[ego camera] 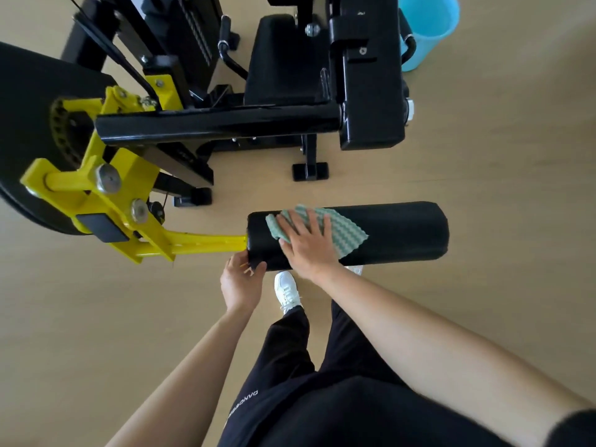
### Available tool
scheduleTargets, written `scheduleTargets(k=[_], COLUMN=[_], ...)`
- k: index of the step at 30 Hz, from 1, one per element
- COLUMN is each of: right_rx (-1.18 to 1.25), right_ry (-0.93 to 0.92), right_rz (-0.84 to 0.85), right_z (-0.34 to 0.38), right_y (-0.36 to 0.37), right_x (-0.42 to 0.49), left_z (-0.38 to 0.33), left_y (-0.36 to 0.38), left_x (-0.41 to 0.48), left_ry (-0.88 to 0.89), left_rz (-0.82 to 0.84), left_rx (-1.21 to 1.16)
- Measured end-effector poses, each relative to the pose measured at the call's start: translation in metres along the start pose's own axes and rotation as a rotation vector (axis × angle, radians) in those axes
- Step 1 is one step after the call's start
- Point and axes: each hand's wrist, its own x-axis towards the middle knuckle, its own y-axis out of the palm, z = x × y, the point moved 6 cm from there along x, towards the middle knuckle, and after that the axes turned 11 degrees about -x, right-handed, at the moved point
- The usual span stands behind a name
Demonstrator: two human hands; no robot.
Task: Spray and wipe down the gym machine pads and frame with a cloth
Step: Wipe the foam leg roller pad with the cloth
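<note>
A black roller pad lies across the middle of the view, fixed to a yellow lever arm of the gym machine. A green-and-white wavy cloth is spread on top of the pad's left half. My right hand presses flat on the cloth with fingers spread. My left hand grips the pad's left end from below, thumb on the near side. No spray bottle is in view.
The machine's black frame beam and seat pad stand beyond the roller. A black weight disc is at the left. A light blue bucket sits at the top right. My white shoe stands under the roller on the wooden floor.
</note>
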Motion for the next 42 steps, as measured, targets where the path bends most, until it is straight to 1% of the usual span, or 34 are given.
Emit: scheduleTargets(k=[2,4,6,8,11,15,18,21,23,25,27,34,38,40,42], right_rx=[-0.030,-0.063,-0.080,-0.085,-0.067,-0.019,0.030,0.087,0.135,0.151,0.149,0.064,0.062,0.050,0.018], right_ry=[-0.087,-0.143,-0.188,-0.194,-0.044,0.223,0.432,0.626,0.727,0.753,0.672,0.182,-0.082,-0.158,-0.201], right_rz=[0.000,0.004,-0.007,-0.037,-0.045,-0.041,-0.051,-0.049,-0.042,-0.022,-0.023,-0.014,0.013,0.029,0.021], right_z=[0.035,0.054,0.056,0.040,-0.012,-0.103,-0.179,-0.245,-0.265,-0.257,-0.228,-0.058,0.041,0.062,0.056], right_y=[-0.001,-0.001,-0.002,0.000,0.004,0.007,0.012,0.017,0.017,0.015,0.008,-0.005,-0.001,-0.002,-0.002], right_x=[0.013,0.020,0.021,0.016,0.001,-0.025,-0.043,-0.057,-0.060,-0.055,-0.045,-0.004,0.014,0.020,0.024], left_z=[0.002,0.003,0.003,0.001,-0.003,-0.014,-0.021,-0.026,-0.026,-0.025,-0.024,-0.004,0.003,0.007,0.009], left_y=[-0.002,-0.004,-0.006,-0.006,-0.007,-0.003,0.006,0.013,0.015,0.017,0.017,0.009,0.008,0.006,0.002], left_x=[0.003,0.005,0.007,0.009,0.012,0.016,0.024,0.032,0.034,0.033,0.029,0.013,0.009,0.012,0.015], left_ry=[0.009,0.009,-0.005,-0.029,-0.073,-0.014,0.025,0.021,0.012,0.015,0.026,0.023,0.033,0.046,0.029], left_rz=[0.012,0.019,0.019,0.019,-0.002,-0.040,-0.028,-0.012,-0.008,-0.008,-0.018,-0.042,-0.054,-0.041,-0.018], left_rx=[0.008,0.023,0.029,0.039,0.060,0.121,0.157,0.179,0.180,0.169,0.147,0.114,0.143,0.170,0.158])
